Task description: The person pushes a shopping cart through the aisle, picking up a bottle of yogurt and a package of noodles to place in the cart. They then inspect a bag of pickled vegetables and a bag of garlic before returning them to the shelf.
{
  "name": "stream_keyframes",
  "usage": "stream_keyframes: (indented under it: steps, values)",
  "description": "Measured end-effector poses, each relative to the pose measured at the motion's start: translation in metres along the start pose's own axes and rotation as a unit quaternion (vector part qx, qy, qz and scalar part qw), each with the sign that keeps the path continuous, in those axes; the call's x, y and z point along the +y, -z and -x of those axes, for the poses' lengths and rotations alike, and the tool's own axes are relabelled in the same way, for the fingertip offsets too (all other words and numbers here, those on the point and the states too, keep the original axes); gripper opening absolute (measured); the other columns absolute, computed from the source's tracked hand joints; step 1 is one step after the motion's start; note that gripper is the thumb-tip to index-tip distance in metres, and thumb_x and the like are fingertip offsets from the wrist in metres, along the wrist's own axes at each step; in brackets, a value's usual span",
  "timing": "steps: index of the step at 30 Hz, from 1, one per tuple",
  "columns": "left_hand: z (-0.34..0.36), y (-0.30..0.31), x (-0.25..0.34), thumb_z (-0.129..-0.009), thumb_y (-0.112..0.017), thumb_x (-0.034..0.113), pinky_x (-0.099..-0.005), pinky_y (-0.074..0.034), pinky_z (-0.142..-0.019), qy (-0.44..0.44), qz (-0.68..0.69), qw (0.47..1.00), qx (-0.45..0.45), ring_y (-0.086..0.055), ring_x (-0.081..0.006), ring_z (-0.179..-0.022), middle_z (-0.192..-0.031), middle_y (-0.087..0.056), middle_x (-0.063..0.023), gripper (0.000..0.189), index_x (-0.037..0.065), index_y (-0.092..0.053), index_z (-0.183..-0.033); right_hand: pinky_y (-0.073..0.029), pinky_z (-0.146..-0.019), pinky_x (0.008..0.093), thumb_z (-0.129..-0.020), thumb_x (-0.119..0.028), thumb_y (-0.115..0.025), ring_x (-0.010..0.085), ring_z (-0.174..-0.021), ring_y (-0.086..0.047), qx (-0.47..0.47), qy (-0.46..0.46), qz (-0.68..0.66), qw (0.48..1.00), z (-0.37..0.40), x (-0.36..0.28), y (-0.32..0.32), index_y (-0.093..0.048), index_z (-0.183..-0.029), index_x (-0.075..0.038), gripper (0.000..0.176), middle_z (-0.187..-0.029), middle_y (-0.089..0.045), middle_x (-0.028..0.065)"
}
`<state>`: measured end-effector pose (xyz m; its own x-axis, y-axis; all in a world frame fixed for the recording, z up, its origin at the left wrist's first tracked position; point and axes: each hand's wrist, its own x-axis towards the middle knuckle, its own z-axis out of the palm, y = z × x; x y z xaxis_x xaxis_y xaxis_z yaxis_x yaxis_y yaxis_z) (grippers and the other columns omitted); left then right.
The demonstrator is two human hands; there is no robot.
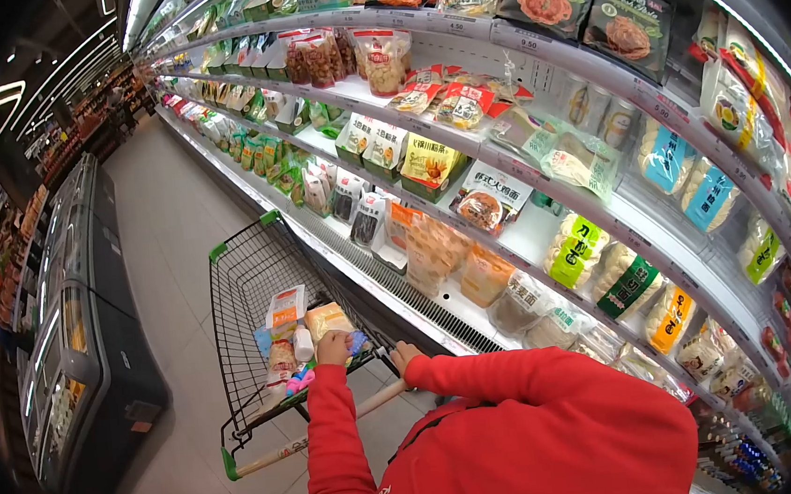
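A black wire shopping cart (244, 260) with green corners stands in the aisle in front of me. My left hand (334, 348) is curled over the near end of its basket, among the goods; what its fingers hold, if anything, is hidden. My right hand (405, 355) grips the cart at its near right corner, by the end of the handlebar (371, 402). Around my left hand lie a white bottle (303, 344), a yellowish package (327, 319), a blue-purple bag (360, 342), a pink and blue item (300, 380) and a white-and-orange pack (286, 306).
Along my right runs a curved refrigerated shelf (468, 217) with packaged noodles (576, 248) and bagged foods. A long grey freezer chest (110, 366) lines the left side. Between them the tiled floor (147, 203) stretches ahead.
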<state>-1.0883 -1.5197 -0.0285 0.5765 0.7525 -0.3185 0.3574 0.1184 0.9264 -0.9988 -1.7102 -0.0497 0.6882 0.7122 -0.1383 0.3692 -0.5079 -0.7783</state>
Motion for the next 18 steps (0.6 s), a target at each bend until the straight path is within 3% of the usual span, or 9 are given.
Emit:
stream_keyframes:
  steps: [3,6,8,11,13,14,15,16,18]
  values:
    - [-0.057,-0.008,-0.048,-0.082,-0.054,0.022,-0.0361,-0.050,-0.078,-0.069,-0.155,0.983,0.071,-0.064,-0.0286,-0.087,-0.095,-0.066,-0.0175,0.032,0.001,-0.059,-0.105,-0.048,-0.069,0.0435,-0.091,-0.036,-0.046,0.0388,-0.081,-0.059,-0.144,0.136,-0.012,0.980,-0.030,0.032,-0.036,-0.053,-0.107,-0.005,0.036,-0.089,-0.060,0.0221]
    - [-0.047,-0.014,-0.038,-0.080,-0.054,0.027,-0.0392,-0.047,-0.087,0.007,-0.232,0.968,0.094,-0.060,-0.0338,-0.100,-0.109,-0.061,-0.0233,0.045,0.001,-0.053,-0.117,-0.051,-0.065,0.0368,-0.092,-0.038,-0.046,0.0266,-0.075,-0.063,-0.448,-0.103,-0.256,0.851,-0.035,0.002,0.029,-0.047,-0.126,-0.007,0.046,-0.088,-0.062,0.0141]
    - [-0.061,-0.007,-0.043,-0.080,-0.053,0.026,-0.0418,-0.045,-0.088,0.036,-0.282,0.950,0.129,-0.059,-0.0368,-0.102,-0.110,-0.060,-0.0253,0.046,0.001,-0.053,-0.118,-0.052,-0.064,0.0320,-0.092,-0.035,-0.046,0.0175,-0.074,-0.062,-0.466,-0.129,-0.195,0.853,-0.075,0.031,0.034,-0.038,-0.136,-0.008,0.053,-0.090,-0.062,0.0083]
    - [-0.082,0.024,-0.077,-0.079,-0.053,0.029,-0.0443,-0.044,-0.090,0.106,-0.334,0.925,0.146,-0.057,-0.0410,-0.103,-0.109,-0.059,-0.0280,0.047,0.001,-0.054,-0.117,-0.052,-0.063,0.0321,-0.090,-0.025,-0.048,0.0185,-0.074,-0.062,-0.332,-0.127,-0.186,0.916,-0.144,0.106,0.046,-0.044,-0.130,-0.004,0.046,-0.094,-0.062,0.0108]
    - [-0.083,0.038,-0.068,-0.080,-0.053,0.031,-0.0435,-0.044,-0.090,0.094,-0.350,0.919,0.153,-0.057,-0.0402,-0.102,-0.107,-0.060,-0.0275,0.045,0.001,-0.058,-0.113,-0.053,-0.055,0.0314,-0.090,-0.023,-0.045,0.0209,-0.062,-0.064,-0.264,-0.200,-0.153,0.931,-0.184,0.170,0.064,-0.050,-0.121,-0.003,0.037,-0.083,-0.067,0.0140]
    - [-0.085,0.043,-0.067,-0.080,-0.053,0.032,-0.0429,-0.045,-0.090,0.106,-0.353,0.919,0.141,-0.058,-0.0397,-0.102,-0.106,-0.061,-0.0265,0.043,0.002,-0.059,-0.110,-0.053,-0.051,0.0320,-0.090,-0.023,-0.043,0.0227,-0.056,-0.063,-0.277,-0.168,-0.101,0.941,-0.204,0.225,0.065,-0.052,-0.115,-0.003,0.033,-0.078,-0.067,0.0151]
    - [-0.087,0.051,-0.067,-0.080,-0.053,0.032,-0.0424,-0.045,-0.089,0.117,-0.359,0.917,0.128,-0.058,-0.0391,-0.102,-0.105,-0.061,-0.0256,0.042,0.003,-0.061,-0.108,-0.053,-0.051,0.0335,-0.090,-0.024,-0.042,0.0240,-0.058,-0.064,-0.250,-0.288,-0.181,0.907,-0.207,0.235,0.084,-0.053,-0.109,-0.003,0.030,-0.079,-0.067,0.0165]
    - [-0.088,0.062,-0.066,-0.080,-0.053,0.032,-0.0418,-0.045,-0.089,0.128,-0.367,0.914,0.114,-0.058,-0.0386,-0.101,-0.105,-0.062,-0.0246,0.040,0.003,-0.063,-0.106,-0.053,-0.050,0.0335,-0.090,-0.024,-0.043,0.0240,-0.058,-0.064,-0.244,-0.304,-0.170,0.905,-0.213,0.261,0.091,-0.053,-0.109,-0.003,0.030,-0.079,-0.067,0.0166]
    - [-0.090,0.077,-0.063,-0.079,-0.054,0.032,-0.0408,-0.045,-0.089,0.152,-0.366,0.912,0.107,-0.059,-0.0375,-0.101,-0.104,-0.063,-0.0227,0.038,0.005,-0.065,-0.104,-0.052,-0.049,0.0336,-0.091,-0.025,-0.043,0.0240,-0.056,-0.063,-0.265,-0.216,-0.083,0.936,-0.219,0.343,0.089,-0.053,-0.109,-0.004,0.029,-0.080,-0.068,0.0167]
